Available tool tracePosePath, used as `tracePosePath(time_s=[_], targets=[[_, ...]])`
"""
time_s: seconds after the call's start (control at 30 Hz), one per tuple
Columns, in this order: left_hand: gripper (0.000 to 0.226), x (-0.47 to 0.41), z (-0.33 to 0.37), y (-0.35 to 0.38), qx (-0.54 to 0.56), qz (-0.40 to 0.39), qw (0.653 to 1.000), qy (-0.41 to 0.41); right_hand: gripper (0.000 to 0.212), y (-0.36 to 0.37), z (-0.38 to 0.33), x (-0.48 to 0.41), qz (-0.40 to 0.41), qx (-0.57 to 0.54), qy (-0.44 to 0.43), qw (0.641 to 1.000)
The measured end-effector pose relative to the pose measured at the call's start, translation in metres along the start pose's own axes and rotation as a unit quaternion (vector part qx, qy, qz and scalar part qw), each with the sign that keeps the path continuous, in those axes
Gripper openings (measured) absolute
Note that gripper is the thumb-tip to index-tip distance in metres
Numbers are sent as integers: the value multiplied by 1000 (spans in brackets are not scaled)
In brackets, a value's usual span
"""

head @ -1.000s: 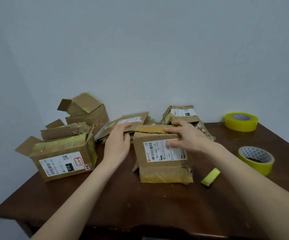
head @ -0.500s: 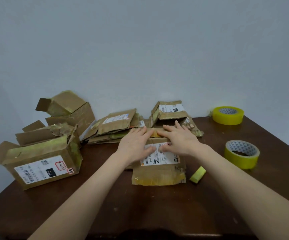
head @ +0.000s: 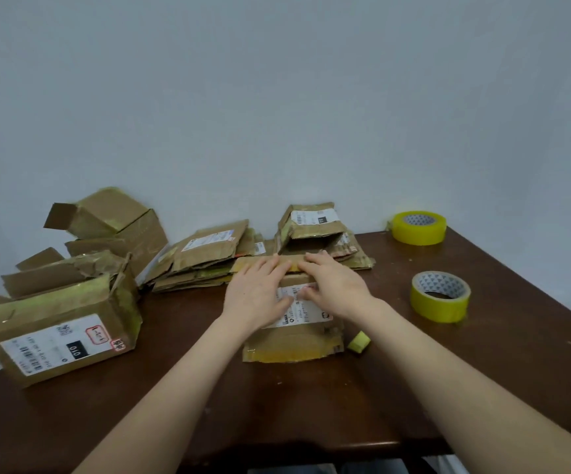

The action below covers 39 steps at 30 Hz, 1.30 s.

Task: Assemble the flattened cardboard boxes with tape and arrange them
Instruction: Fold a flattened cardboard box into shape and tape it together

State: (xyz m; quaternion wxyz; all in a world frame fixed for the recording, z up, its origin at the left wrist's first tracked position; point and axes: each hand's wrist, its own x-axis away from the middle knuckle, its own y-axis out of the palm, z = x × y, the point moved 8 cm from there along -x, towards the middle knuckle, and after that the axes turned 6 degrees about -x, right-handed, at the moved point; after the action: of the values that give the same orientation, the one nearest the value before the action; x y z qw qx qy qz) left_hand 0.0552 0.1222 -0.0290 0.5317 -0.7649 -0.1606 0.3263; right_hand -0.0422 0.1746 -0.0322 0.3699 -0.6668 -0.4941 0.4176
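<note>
Left hand [head: 260, 292] and right hand [head: 335, 289] lie side by side, fingers straight, palms pressing on the top of the box [head: 290, 347] at the centre of the counter [head: 174, 388]. A tape roll [head: 439, 295] sits near on the right, and flattened boxes [head: 205, 254] are stacked behind.

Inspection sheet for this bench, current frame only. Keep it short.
Surface: dark wooden table, small marks.
Job's things: labelled box mid-table under both hands; flattened stack behind it; open-flapped box at left; rear-left box, tilted; rear-centre box atop flat pieces; far tape roll and near tape roll at right.
Clutter: tape scrap right of the labelled box.
Grippers (hands): left hand and right hand flat, pressing the labelled box's top.
Cables: nothing seen.
Surroundings: plain pale wall behind.
</note>
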Motion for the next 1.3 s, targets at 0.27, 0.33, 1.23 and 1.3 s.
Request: tracePosePath(time_s=[0.27, 0.33, 1.23, 1.3], targets=[[63, 3, -2, 0, 6, 7, 1000, 1, 47, -47, 85, 51, 150, -18, 204, 967], [63, 3, -4, 0, 9, 4, 1000, 4, 50, -49, 118, 70, 118, 39, 288, 950], [62, 4, -6, -1, 6, 33, 999, 18, 23, -45, 162, 69, 57, 11, 249, 967], [61, 5, -7, 0, 3, 27, 1000, 14, 13, -59, 158, 63, 151, -129, 214, 956]])
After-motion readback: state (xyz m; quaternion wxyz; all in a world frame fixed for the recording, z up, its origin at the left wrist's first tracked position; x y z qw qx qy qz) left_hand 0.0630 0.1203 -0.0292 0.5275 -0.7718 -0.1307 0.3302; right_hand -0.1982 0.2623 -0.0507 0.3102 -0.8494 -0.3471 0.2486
